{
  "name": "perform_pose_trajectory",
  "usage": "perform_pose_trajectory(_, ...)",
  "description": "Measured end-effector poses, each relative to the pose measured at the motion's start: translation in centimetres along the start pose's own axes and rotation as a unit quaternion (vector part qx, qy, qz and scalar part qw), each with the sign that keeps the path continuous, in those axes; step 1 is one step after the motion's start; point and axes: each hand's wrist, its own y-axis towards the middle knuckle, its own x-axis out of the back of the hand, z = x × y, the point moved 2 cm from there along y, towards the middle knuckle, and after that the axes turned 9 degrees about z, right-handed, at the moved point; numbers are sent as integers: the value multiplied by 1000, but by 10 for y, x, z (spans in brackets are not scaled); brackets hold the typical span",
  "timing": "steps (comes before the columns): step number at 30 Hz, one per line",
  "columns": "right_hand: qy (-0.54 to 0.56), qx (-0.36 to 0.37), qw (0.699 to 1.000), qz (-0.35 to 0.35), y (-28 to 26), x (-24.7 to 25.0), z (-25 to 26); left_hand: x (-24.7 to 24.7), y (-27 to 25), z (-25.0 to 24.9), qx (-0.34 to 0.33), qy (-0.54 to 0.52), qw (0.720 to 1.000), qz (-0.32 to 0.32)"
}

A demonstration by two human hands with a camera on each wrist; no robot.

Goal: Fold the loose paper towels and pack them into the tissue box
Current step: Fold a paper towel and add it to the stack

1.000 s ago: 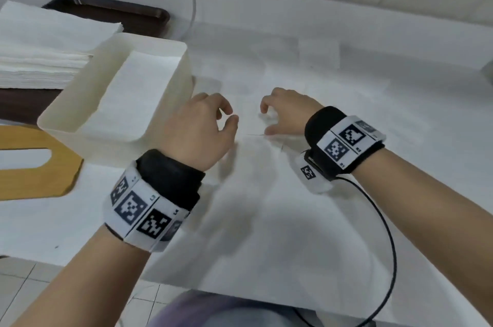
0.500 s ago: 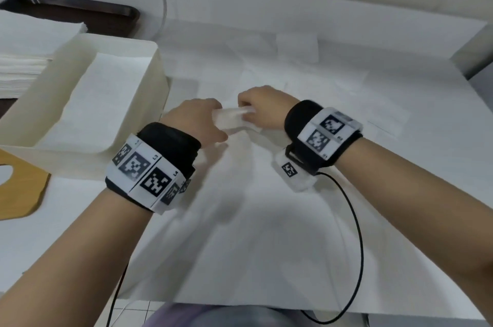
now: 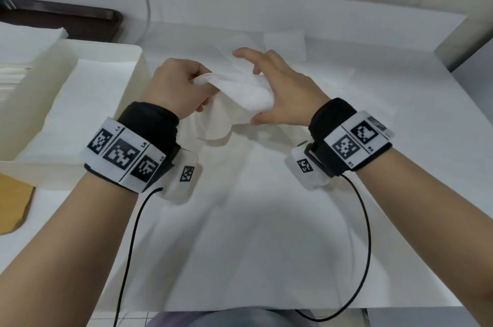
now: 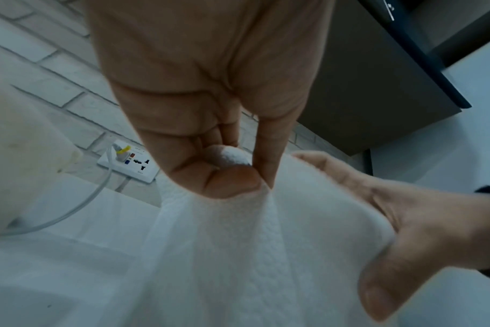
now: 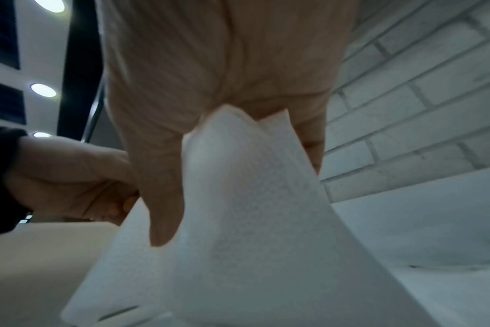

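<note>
A white embossed paper towel (image 3: 241, 98) hangs above the table, held between both hands. My left hand (image 3: 202, 81) pinches one bunched end; the left wrist view shows my thumb and fingers closed on the towel (image 4: 230, 158). My right hand (image 3: 262, 92) grips the other end, thumb below and fingers curved over the top, and the towel (image 5: 252, 199) runs out between thumb and fingers. The open cream tissue box (image 3: 138, 65) stands just left of my left hand, with flat white towel lying inside it.
More loose paper towels (image 3: 284, 41) lie flat on the white table beyond my hands. A stack of towels (image 3: 24, 46) sits on a dark tray (image 3: 66, 18) at far left. A wooden board (image 3: 10, 206) lies at the left edge. A wall socket (image 4: 129, 161) shows behind.
Both hands closed on a paper towel lying on the table and lifted it. It now hangs bunched between them, raised toward me.
</note>
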Motion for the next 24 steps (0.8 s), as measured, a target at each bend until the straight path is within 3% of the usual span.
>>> perform_pose_trajectory(3, -86, 34, 995, -44, -1, -3, 3, 1, 0, 1, 5, -44, 999, 3)
perform_pose_trajectory(5, -71, 33, 993, -88, 3, -2, 0, 3, 0, 0, 6, -69, 998, 14)
perform_pose_trajectory(9, 73, 67, 975, -198, 2, 4, -8, 9, -2, 1, 12, -71, 996, 56)
perform_pose_trajectory(12, 220, 48, 948, -224, -3, 13, -16, 13, -5, 0, 0, -81, 996, 47)
perform_pose_trajectory(15, 314, 5, 910, -270, -11, 26, -29, 15, -5, -1, -11, -100, 995, 13)
perform_pose_trajectory(18, 414, -17, 849, -328, -23, 36, -40, 17, 0, 3, -10, -107, 993, -41)
perform_pose_trajectory(22, 564, 32, 770, -296, -28, 36, -39, 13, 4, 3, -12, -82, 993, -86)
perform_pose_trajectory(24, 611, 40, 750, -250, -25, 31, -30, 6, 2, -1, -27, -86, 993, -73)
